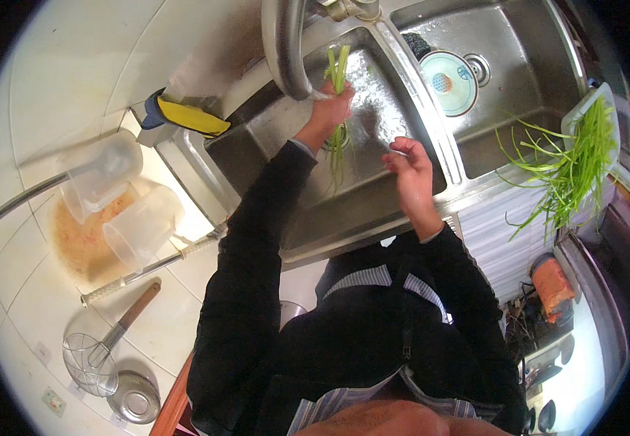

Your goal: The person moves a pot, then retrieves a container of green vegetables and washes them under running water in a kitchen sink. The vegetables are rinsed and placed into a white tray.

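My left hand [332,111] is closed around a bunch of green leafy stalks [339,68] inside the left basin of a stainless steel sink [271,128]. The pale cut ends point away from me, and the thin leafy ends hang below my fist, over the drain. A curved metal faucet [287,54] reaches down beside this hand, with its spout close to my wrist. My right hand [415,177] hovers over the basin's right side, wet, its fingers loosely bent and apart. A thin pale glint shows by its fingertips; whether that is water cannot be told.
In the right basin lie a round patterned plate [448,82] and a dark scouring pad [416,46]. Greens [576,158] spill from a white plastic container [571,120] at the far right. A yellow cloth [192,115], plastic holders [146,226] and a wire strainer [88,362] are left.
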`<state>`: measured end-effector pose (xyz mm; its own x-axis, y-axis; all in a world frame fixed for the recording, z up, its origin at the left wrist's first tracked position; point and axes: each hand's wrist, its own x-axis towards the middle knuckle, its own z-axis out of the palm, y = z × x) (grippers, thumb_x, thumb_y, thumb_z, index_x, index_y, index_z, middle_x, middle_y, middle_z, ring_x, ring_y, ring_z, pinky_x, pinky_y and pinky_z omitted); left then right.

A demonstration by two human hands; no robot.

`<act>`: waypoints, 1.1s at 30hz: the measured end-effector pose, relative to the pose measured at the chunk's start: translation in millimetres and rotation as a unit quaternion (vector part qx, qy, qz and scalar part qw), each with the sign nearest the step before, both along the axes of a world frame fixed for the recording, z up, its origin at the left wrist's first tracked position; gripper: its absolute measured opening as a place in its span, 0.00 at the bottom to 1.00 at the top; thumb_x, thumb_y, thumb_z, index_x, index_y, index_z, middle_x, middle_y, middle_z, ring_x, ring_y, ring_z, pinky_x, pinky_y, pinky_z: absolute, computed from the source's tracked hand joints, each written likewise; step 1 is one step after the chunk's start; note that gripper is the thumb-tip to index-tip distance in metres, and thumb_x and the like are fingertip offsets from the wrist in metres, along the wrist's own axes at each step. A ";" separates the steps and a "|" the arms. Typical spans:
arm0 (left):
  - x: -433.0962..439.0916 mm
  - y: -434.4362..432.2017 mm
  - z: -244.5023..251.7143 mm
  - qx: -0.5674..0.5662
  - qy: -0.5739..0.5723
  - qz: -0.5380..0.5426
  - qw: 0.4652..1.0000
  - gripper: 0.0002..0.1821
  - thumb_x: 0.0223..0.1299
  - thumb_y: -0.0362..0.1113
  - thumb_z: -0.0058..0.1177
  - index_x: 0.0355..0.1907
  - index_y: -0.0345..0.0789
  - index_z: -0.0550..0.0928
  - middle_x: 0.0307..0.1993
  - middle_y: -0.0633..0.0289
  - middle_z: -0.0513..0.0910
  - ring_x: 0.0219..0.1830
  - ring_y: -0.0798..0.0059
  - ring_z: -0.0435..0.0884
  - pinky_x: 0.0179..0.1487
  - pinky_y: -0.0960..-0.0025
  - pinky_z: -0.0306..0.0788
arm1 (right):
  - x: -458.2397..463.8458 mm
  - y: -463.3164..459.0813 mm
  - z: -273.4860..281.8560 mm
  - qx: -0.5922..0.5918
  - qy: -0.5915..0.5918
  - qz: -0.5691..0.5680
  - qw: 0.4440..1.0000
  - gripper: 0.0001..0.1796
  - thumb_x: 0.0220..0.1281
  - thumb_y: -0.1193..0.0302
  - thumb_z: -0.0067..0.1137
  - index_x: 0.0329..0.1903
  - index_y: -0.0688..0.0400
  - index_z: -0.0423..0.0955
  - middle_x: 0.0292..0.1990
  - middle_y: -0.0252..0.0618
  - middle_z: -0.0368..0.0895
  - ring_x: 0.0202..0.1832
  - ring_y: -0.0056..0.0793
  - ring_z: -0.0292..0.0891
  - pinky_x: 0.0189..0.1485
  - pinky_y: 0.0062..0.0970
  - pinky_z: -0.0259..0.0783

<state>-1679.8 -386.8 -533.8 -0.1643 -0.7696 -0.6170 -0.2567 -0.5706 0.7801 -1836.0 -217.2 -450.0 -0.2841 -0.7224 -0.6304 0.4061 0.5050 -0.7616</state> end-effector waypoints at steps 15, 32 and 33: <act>-49.4 34.8 138.5 -0.187 -0.010 -0.048 0.981 0.10 0.72 0.37 0.57 0.50 0.35 0.79 0.34 0.67 0.80 0.29 0.82 0.77 0.36 0.74 0.74 | -99.4 81.9 154.5 -0.151 0.056 0.016 0.987 0.10 0.76 0.80 0.52 0.56 0.66 0.75 0.47 0.37 0.84 0.46 0.24 0.81 0.53 0.24 0.76; -248.4 5.7 251.4 -0.410 -0.022 -0.004 0.912 0.22 0.75 0.34 0.54 0.65 0.29 0.71 0.42 0.60 0.83 0.29 0.76 0.79 0.31 0.71 0.75 | -453.7 220.2 172.0 -0.068 0.232 -0.249 0.938 0.12 0.72 0.76 0.55 0.54 0.65 0.77 0.45 0.37 0.84 0.39 0.24 0.82 0.44 0.25 0.77; -268.9 5.1 265.1 -0.388 -0.066 -0.063 0.917 0.22 0.74 0.35 0.55 0.65 0.29 0.71 0.42 0.58 0.83 0.28 0.75 0.80 0.31 0.70 0.76 | -469.3 225.8 164.7 -0.088 0.204 -0.268 0.937 0.13 0.72 0.76 0.54 0.56 0.64 0.77 0.44 0.36 0.83 0.38 0.25 0.82 0.43 0.25 0.78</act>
